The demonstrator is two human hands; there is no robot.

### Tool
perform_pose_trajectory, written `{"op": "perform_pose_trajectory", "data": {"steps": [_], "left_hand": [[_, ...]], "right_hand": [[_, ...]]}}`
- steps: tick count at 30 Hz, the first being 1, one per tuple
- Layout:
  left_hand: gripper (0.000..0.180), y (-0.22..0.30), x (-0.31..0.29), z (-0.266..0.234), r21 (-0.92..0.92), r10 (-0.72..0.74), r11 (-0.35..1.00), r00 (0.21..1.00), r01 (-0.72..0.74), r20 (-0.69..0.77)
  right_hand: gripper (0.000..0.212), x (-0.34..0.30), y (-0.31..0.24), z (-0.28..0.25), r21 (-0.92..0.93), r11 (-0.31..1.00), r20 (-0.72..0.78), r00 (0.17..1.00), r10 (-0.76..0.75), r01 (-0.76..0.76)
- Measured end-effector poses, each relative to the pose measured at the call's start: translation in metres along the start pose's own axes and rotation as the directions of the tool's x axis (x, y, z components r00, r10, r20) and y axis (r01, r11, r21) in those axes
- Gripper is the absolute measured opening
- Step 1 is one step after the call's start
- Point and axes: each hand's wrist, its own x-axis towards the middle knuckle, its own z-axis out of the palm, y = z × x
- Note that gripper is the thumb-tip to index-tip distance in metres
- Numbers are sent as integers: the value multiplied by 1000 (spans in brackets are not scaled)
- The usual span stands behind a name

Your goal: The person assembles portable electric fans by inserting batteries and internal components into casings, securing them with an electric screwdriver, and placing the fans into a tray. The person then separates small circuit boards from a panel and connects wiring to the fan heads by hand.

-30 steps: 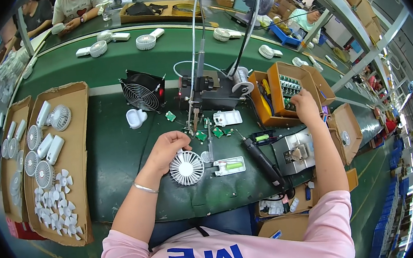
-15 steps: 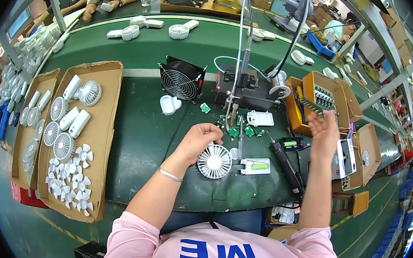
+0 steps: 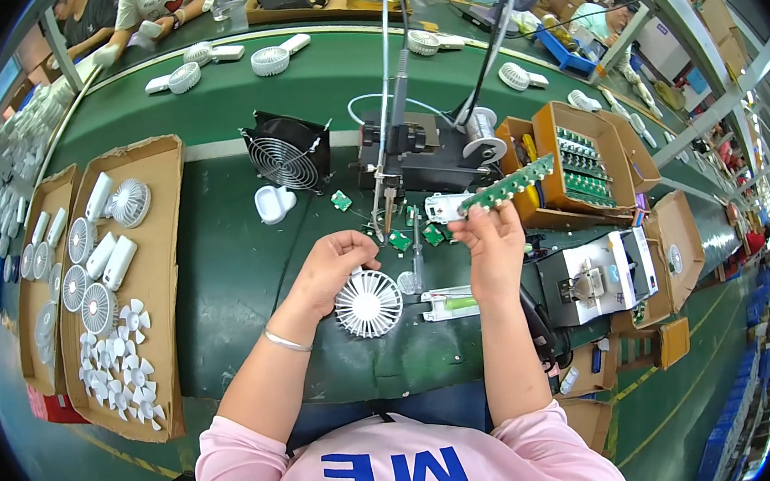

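Note:
My left hand is closed at the top edge of a round white fan head with a slatted grille, which rests on the bench. Between the thumb and fingers of my right hand, a long strip of green circuit boards is raised at a slant above the bench. Beside the fan head lies an opened white handle shell with a green battery cell in it. Several small green boards lie beneath the soldering stand. A white casing part sits partly behind the strip.
A cardboard tray on the left holds fan heads, handles and white blades. A black cooling fan stands behind a white dish. To the right are a box of board strips and a white machine.
My right hand has come left from the box of board strips, bringing one strip over the bench. My left hand stays at the fan head. The whole view has shifted a little.

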Motion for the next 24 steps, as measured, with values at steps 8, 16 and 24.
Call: {"op": "perform_pose_trajectory", "data": {"steps": [8, 16, 24], "left_hand": [[8, 1, -3, 14, 2, 73, 997, 996, -73, -54], [9, -1, -6, 19, -31, 45, 998, 998, -46, -43], [9, -1, -7, 17, -23, 59, 998, 997, -60, -43]], "right_hand": [[18, -24, 32, 19, -257, 951, 110, 972, 207, -173], [21, -29, 38, 20, -341, 917, 90, 964, 248, -204], [21, -31, 37, 25, -332, 927, 123, 967, 224, -173]]}}
